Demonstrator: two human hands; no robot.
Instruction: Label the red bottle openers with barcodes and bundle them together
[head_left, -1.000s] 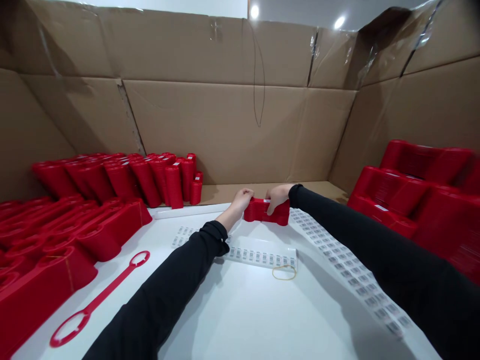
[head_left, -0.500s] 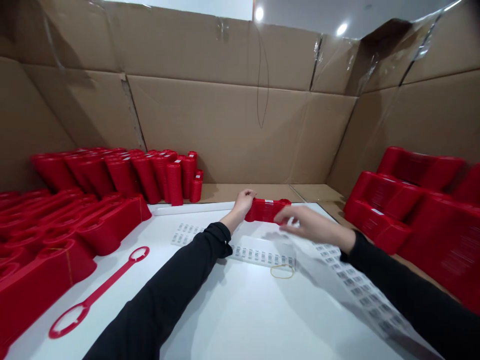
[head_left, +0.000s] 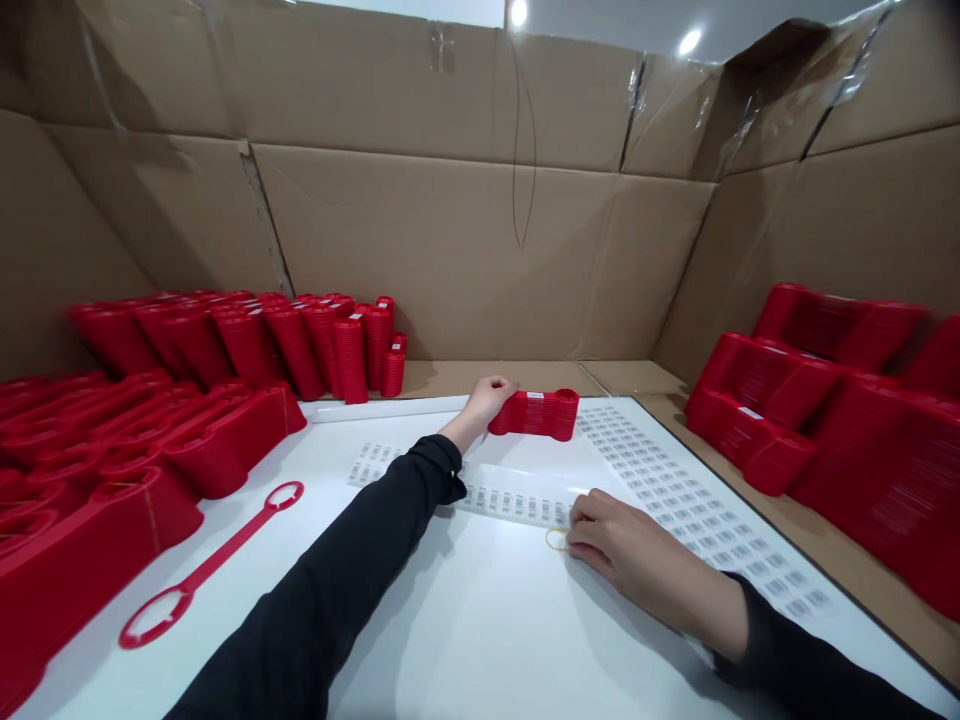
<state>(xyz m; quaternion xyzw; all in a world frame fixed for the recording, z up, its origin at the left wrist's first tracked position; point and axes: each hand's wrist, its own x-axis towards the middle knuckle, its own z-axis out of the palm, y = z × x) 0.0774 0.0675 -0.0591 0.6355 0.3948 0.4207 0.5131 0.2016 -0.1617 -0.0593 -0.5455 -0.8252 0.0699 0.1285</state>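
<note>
My left hand is closed around the left end of a short stack of red plastic pieces. The stack stands on the white tabletop, with a small white label on its top. Nearer to me, my right hand is closed, its fingertips down on a yellow rubber band. Part of the band is hidden under the fingers. Just behind it lies a sheet of printed barcode labels. A single red piece with a ring at each end lies flat to the left.
Many red stacks lie at the left, with upright ones behind them. More red bundles are piled at the right on cardboard. A larger label sheet covers the right of the table. Cardboard walls enclose the table.
My right hand has moved from beside the red stack down towards me, and its fingers have closed at the rubber band. My left hand stays on the stack.
</note>
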